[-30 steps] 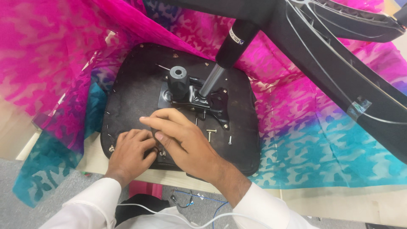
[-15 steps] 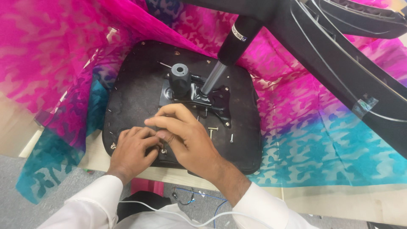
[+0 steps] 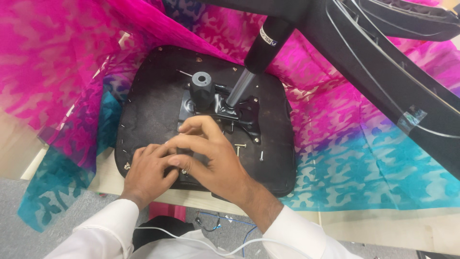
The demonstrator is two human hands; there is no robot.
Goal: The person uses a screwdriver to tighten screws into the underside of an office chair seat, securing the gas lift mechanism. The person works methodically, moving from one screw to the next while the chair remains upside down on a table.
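Black metal mounting plate (image 3: 225,108) beneath both hands' fingers (image 3: 191,141).

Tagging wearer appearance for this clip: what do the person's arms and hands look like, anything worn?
Both hands are bare: no gloves on the left hand or right hand, and no rings or watch visible. Both arms wear long white sleeves with plain cuffs at the wrists. A thin white cable runs across the lap between the sleeves.

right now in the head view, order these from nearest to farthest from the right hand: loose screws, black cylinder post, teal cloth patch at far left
1. loose screws, just right of the right hand.
2. black cylinder post, straight above.
3. teal cloth patch, far left, beyond the left hand.
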